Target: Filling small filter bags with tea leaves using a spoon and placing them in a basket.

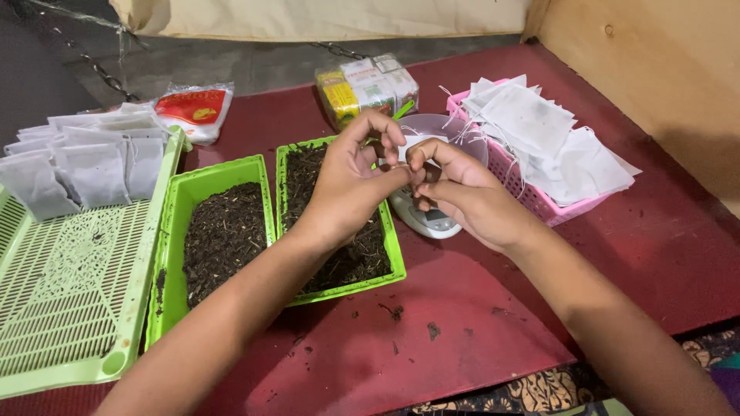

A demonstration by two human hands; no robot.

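My left hand (351,181) and my right hand (462,192) meet above a small white scale (432,219) that carries a clear bowl (455,131). Their fingertips pinch a small white filter bag (412,146) with thin strings between them; most of the bag is hidden by the fingers. Right below my left hand stands a green tray (389,246) of dark loose tea. A second green tray (173,208) of the same dark leaves sits to its left.
A pink basket (539,204) of empty white bags stands at the right. A pale green perforated tray (69,293) at the left holds filled bags (85,166). Wrapped boxes (370,88) and a red-and-white packet (193,108) lie at the back. A wooden wall (663,69) rises at right.
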